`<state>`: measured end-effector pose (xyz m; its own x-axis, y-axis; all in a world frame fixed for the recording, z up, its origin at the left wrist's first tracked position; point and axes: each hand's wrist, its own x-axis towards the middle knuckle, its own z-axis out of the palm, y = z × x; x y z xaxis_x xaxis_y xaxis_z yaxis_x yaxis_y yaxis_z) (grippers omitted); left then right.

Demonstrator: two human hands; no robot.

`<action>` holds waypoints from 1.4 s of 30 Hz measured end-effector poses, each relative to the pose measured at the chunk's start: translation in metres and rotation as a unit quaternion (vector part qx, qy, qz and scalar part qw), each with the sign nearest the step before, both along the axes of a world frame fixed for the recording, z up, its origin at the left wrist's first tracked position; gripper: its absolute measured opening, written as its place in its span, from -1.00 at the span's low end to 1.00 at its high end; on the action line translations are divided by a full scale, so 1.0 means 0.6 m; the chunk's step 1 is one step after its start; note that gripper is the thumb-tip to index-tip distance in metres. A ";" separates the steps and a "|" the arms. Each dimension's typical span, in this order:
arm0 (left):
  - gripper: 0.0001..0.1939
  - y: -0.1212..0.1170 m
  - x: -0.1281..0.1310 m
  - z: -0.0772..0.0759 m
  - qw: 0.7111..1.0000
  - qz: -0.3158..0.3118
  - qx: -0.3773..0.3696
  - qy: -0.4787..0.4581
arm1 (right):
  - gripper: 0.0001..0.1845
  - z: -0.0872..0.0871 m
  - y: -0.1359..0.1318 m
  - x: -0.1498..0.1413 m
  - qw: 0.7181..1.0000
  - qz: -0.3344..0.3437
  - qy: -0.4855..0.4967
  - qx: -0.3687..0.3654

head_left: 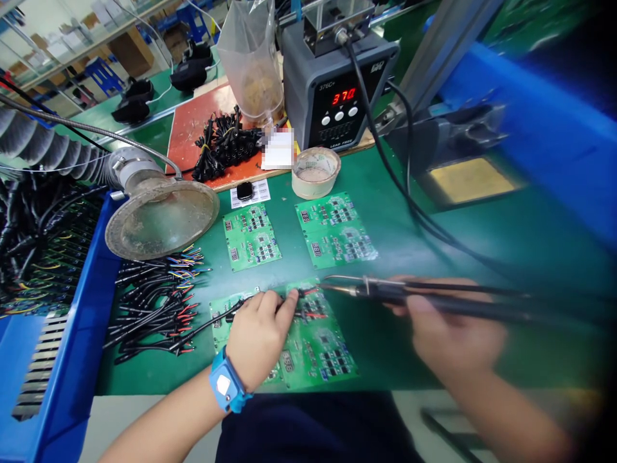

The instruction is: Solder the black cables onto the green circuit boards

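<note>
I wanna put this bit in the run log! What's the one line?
left hand: over boards, by red wires | right hand: holding iron | tip: near red wires

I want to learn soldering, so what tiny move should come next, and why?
Perhaps ease the soldering iron's tip onto the red wires: the right hand holds it close by, and the left hand beside them seems to steady them.
</note>
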<state>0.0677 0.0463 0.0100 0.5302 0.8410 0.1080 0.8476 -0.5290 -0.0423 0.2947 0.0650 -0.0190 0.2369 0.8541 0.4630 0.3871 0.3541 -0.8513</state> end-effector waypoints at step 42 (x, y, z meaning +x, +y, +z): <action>-0.56 -0.029 0.035 0.042 0.997 0.032 -0.075 -0.012 | -0.93 0.005 -0.016 0.011 0.973 -0.045 0.226 -0.011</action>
<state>0.0889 0.0286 0.0349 0.4743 0.8803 -0.0095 0.8793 -0.4732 0.0537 0.3010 0.0555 -0.0158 0.4866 0.8288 0.2762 -0.0005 0.3164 -0.9486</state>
